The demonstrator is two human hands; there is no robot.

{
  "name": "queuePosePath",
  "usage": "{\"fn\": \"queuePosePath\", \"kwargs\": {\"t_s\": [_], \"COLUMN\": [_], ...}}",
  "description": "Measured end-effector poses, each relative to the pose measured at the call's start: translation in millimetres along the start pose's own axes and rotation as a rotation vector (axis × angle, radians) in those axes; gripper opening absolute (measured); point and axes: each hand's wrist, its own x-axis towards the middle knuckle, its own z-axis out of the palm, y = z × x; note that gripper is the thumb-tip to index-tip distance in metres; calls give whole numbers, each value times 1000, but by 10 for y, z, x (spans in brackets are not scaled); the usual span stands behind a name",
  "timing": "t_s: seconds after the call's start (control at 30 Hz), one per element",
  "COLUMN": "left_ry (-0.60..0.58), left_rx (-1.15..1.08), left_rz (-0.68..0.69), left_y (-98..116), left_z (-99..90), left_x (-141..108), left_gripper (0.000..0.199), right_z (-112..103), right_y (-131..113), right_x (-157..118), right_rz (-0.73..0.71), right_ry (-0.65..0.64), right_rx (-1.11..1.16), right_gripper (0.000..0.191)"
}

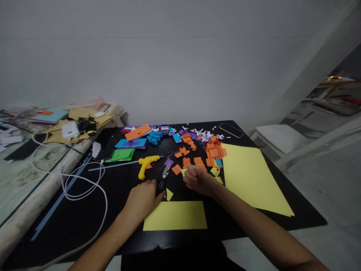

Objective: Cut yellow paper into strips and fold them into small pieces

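Note:
My left hand (143, 195) rests on the black table, its fingers beside the handles of the scissors (166, 171); whether they grip a handle is hard to tell. My right hand (197, 180) is closed over a small yellow paper piece (184, 172) that shows at its fingertips. A yellow paper strip (176, 215) lies flat near the front edge. Between the hands is a small yellow scrap (169, 194). The yellow glue gun (146, 165) lies beyond my left hand. Orange folded pieces (214, 150) are heaped beyond my right hand.
Large yellow sheets (254, 177) cover the table's right side, with a phone (231, 130) behind. Green folded paper (122, 154) and blue folded paper (131, 143) lie back left. A white cable (104, 192) loops across the left side. A white stool (278, 137) stands at right.

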Motion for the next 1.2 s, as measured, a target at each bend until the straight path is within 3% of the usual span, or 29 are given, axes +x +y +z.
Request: {"fn": "queuePosePath", "kwargs": {"t_s": [0.13, 0.3, 0.53, 0.63, 0.77, 0.83, 1.03, 1.2], "left_ry": [-13, -37, 45, 95, 150, 175, 140, 117], "left_rx": [20, 23, -280, -429, -523, -548, -624, -624], "left_rz": [-14, -45, 40, 69, 72, 76, 142, 185], "left_y": [19, -77, -330, -382, -396, -396, -340, -176], "left_z": [31, -58, -164, -143, -127, -128, -116, -93], "left_x": [22, -20, -137, -161, -197, -210, -252, -401], "left_gripper": [28, 27, 21, 23, 27, 28, 21, 30], "right_z": [8, 22, 58, 84, 71, 51, 28, 79], "right_y": [-8, -14, -18, -26, -51, -66, -34, 31], "right_x": [2, 18, 79, 122, 169, 175, 157, 137], "right_rz": [0, -1, 6, -1, -126, -155, -175, -235], "right_ry": [1, 13, 17, 142, 460, 507, 301, 179], "right_rx": [-6, -12, -51, -167, -438, -491, -363, -318], "right_gripper": [59, 61, 57, 52, 44, 43, 44, 45]}}
